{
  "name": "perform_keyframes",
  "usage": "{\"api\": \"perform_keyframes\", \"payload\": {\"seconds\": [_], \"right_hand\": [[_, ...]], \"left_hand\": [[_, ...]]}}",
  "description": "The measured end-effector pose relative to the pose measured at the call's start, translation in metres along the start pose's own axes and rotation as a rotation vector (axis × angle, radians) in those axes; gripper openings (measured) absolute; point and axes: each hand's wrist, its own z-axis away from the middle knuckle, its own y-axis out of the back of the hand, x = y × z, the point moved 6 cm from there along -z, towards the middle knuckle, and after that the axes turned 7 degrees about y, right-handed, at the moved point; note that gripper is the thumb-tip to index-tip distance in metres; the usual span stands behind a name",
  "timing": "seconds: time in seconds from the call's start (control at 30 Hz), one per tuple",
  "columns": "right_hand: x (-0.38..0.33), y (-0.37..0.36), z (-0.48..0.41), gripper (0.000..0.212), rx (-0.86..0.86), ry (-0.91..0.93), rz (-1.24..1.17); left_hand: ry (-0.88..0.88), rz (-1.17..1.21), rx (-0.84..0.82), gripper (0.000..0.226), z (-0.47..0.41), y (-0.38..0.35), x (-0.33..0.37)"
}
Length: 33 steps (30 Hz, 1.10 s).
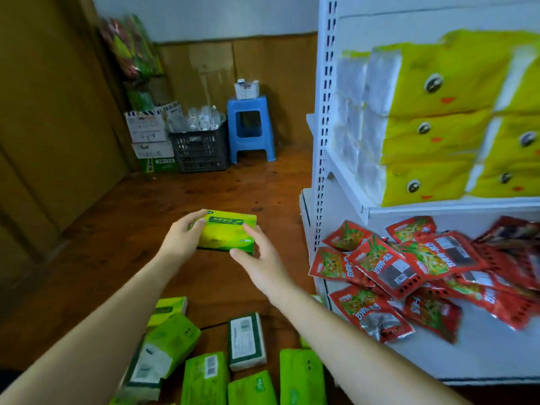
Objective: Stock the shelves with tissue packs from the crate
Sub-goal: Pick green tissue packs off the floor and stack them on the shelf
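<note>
A green tissue pack (226, 232) is held in the air over the floor, left of the white shelf unit (321, 141). My left hand (182, 236) grips its left end, fingers curled over the top edge. My right hand (258, 258) meets the pack's right front corner with its fingers spread and fairly straight. Below my arms lie several more green tissue packs (204, 378); whatever holds them is hidden at the frame's bottom edge.
The shelf unit carries yellow tissue bundles (432, 124) on the upper shelf and a heap of red snack bags (409, 264) on the lower one. At the back wall stand a blue stool (251, 133), a dark crate of bottles (200, 150) and cardboard boxes (149, 135).
</note>
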Motion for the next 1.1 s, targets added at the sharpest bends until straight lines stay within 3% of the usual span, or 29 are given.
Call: {"api": "perform_keyframes", "payload": {"seconds": [0.33, 0.53, 0.83, 1.1], "right_hand": [[-0.212, 0.053, -0.033, 0.056, 0.078, 0.441, 0.063], [-0.294, 0.141, -0.016, 0.052, 0.358, 0.617, 0.202], [-0.289, 0.325, 0.039, 0.045, 0.541, 0.538, 0.294], [-0.247, 0.466, 0.085, 0.043, 0.683, 0.48, 0.265]], "left_hand": [[-0.263, 0.453, 0.221, 0.03, 0.028, 0.109, 0.184], [-0.487, 0.459, 0.161, 0.034, 0.071, 0.093, 0.296], [-0.65, 0.26, -0.162, 0.039, 0.125, -0.04, 0.398], [-0.705, 0.196, -0.331, 0.042, 0.174, -0.161, 0.466]]}}
